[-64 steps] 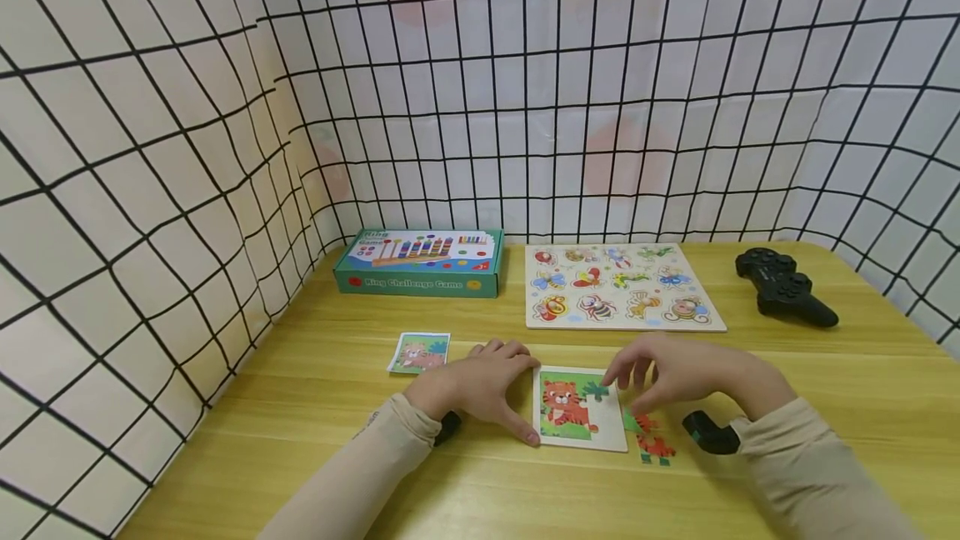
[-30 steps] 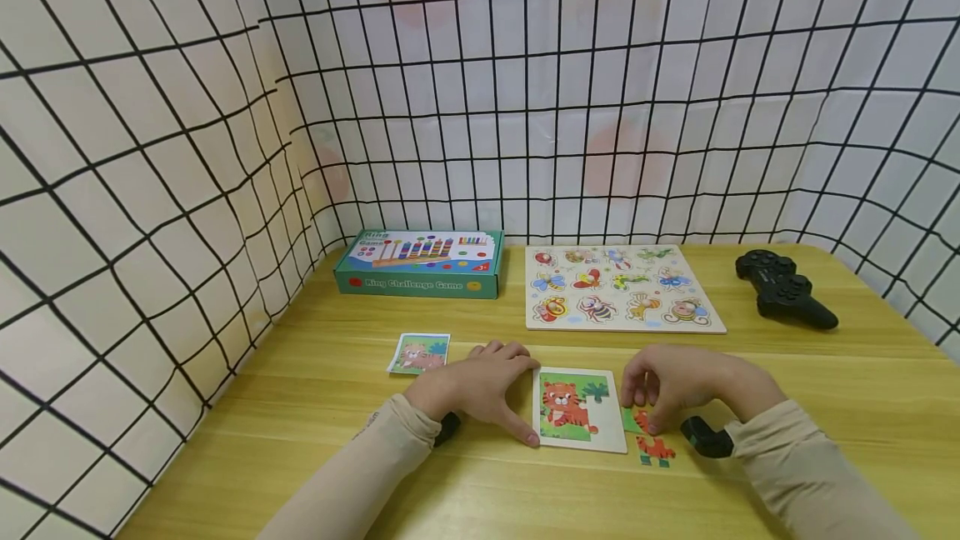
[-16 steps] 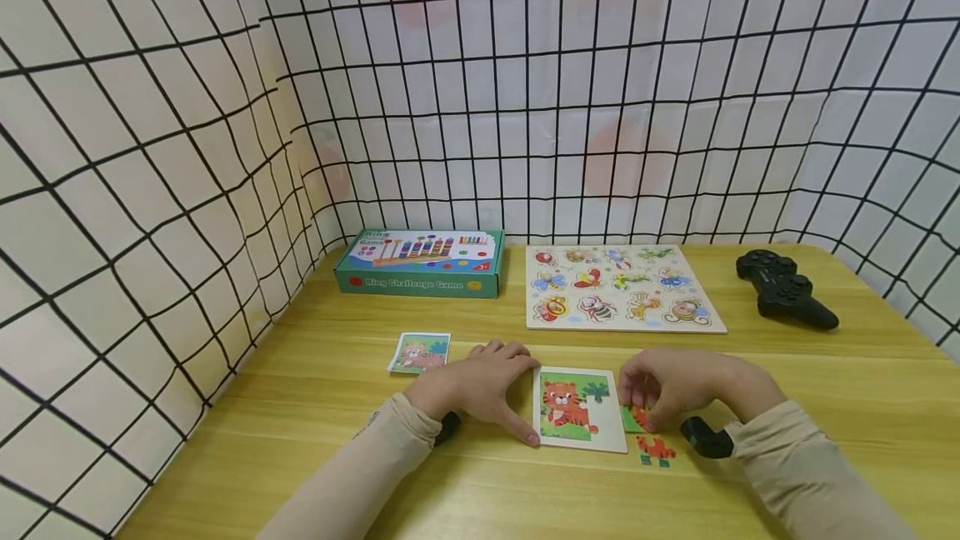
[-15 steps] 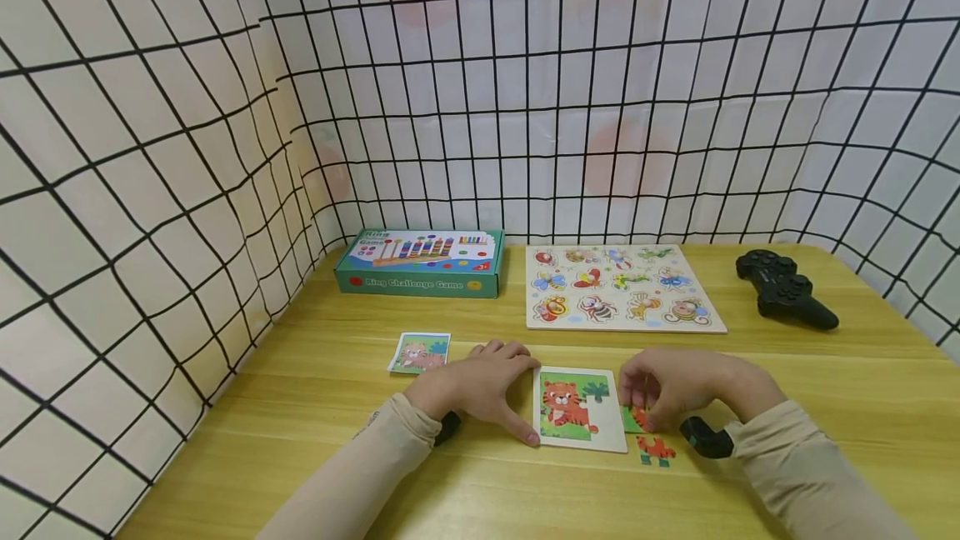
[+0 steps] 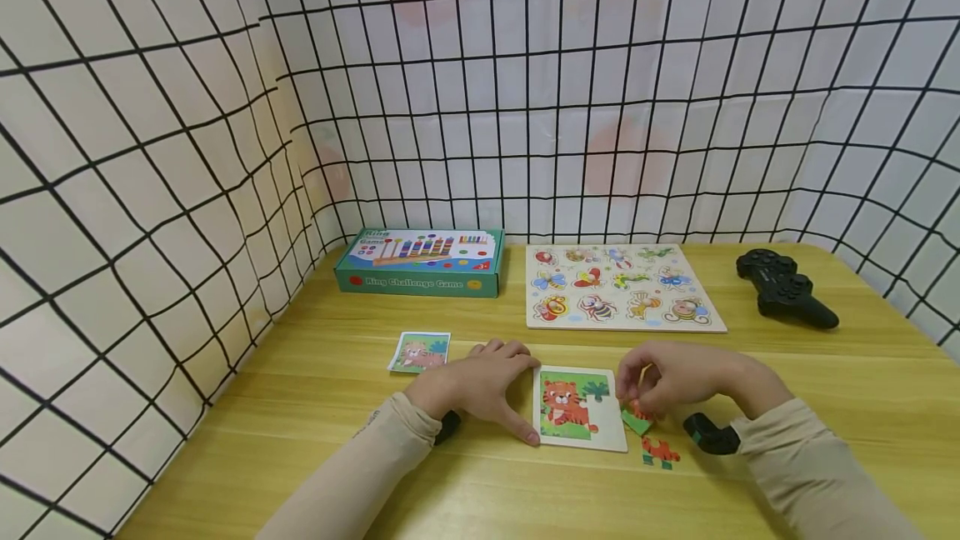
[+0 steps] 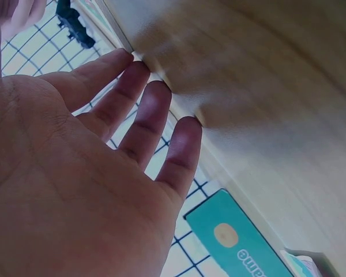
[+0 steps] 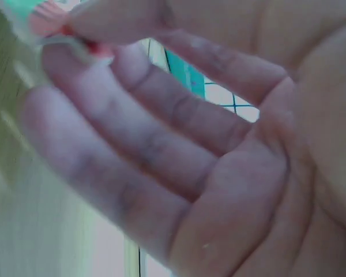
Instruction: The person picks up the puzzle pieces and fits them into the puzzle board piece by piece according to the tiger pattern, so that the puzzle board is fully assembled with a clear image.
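Note:
A small wooden jigsaw board (image 5: 608, 423) with a tiger picture lies flat in the head view, its lower right part bare wood. My left hand (image 5: 480, 388) rests along its left edge, thumb at the near corner and fingertips at the far one. The left wrist view shows these fingers (image 6: 147, 124) spread, nearly straight, with tips against the table. Right of the board, my right hand (image 5: 690, 377) pinches a green and red jigsaw piece (image 5: 636, 422) between thumb and fingers, tilted. The right wrist view shows that piece blurred at the fingertips. Another orange jigsaw piece (image 5: 660, 452) lies nearer me.
A tiger picture card (image 5: 418, 353) lies to the left of my left hand. Farther back stand a green game box (image 5: 418, 265), a wooden insect puzzle board (image 5: 615, 288) and a black game controller (image 5: 783, 286). A grid-patterned cloth (image 5: 555, 107) encloses the table.
My right hand moved from over the board to the pieces, then took hold of the green and red one and tilted it up. The other piece shifted slightly right. My left hand stayed put.

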`<state>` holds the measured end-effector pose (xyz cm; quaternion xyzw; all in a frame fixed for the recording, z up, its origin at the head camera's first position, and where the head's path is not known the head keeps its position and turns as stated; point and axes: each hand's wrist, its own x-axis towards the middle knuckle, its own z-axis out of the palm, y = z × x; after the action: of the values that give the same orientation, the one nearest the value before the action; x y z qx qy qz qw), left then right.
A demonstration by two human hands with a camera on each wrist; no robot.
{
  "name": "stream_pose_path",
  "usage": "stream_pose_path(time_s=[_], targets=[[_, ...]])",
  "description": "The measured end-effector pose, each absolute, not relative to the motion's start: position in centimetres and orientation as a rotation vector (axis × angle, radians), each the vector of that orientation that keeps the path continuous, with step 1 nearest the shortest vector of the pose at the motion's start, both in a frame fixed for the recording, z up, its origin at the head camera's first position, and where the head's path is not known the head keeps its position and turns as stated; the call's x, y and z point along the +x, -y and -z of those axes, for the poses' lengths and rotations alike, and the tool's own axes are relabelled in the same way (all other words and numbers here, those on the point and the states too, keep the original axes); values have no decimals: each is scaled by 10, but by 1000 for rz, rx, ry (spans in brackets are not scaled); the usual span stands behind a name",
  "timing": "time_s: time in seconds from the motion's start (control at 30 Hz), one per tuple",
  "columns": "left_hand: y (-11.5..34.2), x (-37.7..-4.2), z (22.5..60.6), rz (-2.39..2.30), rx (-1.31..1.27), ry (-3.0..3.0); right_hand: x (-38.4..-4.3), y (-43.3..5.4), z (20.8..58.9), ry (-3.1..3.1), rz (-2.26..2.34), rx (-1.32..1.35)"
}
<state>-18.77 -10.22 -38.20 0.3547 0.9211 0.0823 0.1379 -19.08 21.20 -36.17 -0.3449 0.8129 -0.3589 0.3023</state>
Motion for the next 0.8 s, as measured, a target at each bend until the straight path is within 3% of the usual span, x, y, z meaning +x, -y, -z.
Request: stream_pose_path(time_s=[0.27, 0.8], targets=[[102, -188, 383, -236, 1023, -2664, -195, -212, 363, -2192, 1032, -1075], [103, -188, 381, -226, 1038, -2667, -195, -207, 362, -2249, 1011, -970]])
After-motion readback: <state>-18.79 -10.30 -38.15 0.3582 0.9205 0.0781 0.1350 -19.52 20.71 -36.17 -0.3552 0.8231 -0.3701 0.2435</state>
